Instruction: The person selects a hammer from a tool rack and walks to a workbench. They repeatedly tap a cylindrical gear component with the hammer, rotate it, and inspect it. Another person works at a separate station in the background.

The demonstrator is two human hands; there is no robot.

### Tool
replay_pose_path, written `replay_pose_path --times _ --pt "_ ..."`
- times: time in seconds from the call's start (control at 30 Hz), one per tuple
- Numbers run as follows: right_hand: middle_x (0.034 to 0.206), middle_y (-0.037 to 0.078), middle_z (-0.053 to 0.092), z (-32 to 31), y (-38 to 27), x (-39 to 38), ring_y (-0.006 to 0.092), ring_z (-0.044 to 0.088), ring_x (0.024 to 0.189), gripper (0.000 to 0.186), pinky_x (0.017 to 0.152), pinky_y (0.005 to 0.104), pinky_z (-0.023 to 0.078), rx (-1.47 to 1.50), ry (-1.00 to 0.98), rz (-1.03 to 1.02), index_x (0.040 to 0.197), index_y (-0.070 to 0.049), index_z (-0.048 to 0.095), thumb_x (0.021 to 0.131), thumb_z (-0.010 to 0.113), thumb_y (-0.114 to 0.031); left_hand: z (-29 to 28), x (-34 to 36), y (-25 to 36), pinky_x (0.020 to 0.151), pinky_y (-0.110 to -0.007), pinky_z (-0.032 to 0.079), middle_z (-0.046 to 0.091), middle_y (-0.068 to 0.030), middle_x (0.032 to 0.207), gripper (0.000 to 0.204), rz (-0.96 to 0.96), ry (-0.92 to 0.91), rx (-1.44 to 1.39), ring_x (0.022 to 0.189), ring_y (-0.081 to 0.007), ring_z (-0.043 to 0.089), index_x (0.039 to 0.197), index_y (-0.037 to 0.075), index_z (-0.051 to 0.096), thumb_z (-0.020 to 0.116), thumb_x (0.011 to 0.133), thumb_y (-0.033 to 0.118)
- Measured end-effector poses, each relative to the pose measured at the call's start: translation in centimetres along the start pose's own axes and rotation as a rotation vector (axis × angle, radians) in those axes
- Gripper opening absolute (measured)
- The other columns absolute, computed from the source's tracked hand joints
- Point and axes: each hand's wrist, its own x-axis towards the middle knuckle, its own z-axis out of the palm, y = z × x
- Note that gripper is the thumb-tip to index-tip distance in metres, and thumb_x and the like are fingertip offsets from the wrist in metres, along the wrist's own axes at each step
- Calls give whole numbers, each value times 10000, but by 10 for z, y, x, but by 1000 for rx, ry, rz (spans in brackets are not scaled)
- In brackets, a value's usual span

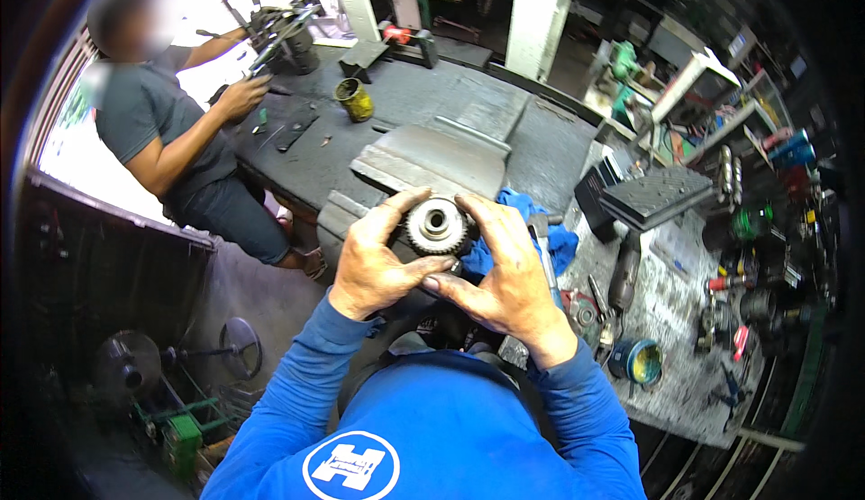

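Observation:
A round metal gear (421, 227) with teeth round its rim and a raised hub with a centre hole faces up between my hands. My left hand (371, 261) curls around its left side, thumb at the lower edge. Around the right side goes my right hand (506, 286), fingertips at the upper edge and thumb near the lower one. Just beyond the gear is a large grey bench vise (431, 159). A crumpled blue rag (564, 246) lies right of it, behind my right hand, with a hammer-like tool (542, 240) across it.
Another person (185, 108) works at the bench's left end beside a dark machine part (293, 45). A yellow can (354, 101) stands on the bench. On the right worktop are a black ribbed box (656, 195), an open grease tin (622, 356) and several tools.

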Motion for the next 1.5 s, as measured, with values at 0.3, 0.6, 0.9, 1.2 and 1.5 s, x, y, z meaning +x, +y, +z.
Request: replay_pose_path --times 0.3,0.6,0.9,1.2,1.5 --pt "1327 213 664 25 3 5 389 598 1240 837 1091 464 473 -4 17 170 1402 23 593 695 949 -248 -27 -101 -6 1197 -504 415 488 -259 1571 812 97 364 505 1464 -392 485 1529 23 512 855 851 312" --pt "1310 201 655 30 0 2 373 615 1210 836 1067 450 489 -38 47 205 1411 11 595 697 953 -235 -35 -307 -204 1096 -537 499 575 -274 1479 813 -1771 353 -540 1319 -423 623 1570 -4 449 570 1036 597" --pt "1357 177 663 47 6 -8 290 628 1294 883 1146 409 458 92 140 360 1468 5 552 736 967 -265 88 -291 -332 1021 -543 564 756 -140 1161 438 -1771 555 -1336 1164 -381 713 1246 70 605 572 1044 457" --pt "1340 159 690 41 3 -2 250 635 1285 873 1153 384 443 196 95 408 1453 25 549 724 961 -223 31 -260 -406 877 -551 562 695 -92 1078 240 -1434 798 -1229 1045 -324 671 1101 115 614 611 983 324" --pt "1363 156 661 39 8 -4 289 616 1316 884 1157 407 442 90 64 383 1470 -26 552 717 964 -238 -142 -136 -277 479 -350 457 576 -25 724 220 -811 1017 -817 578 -181 567 947 142 533 645 1006 322"
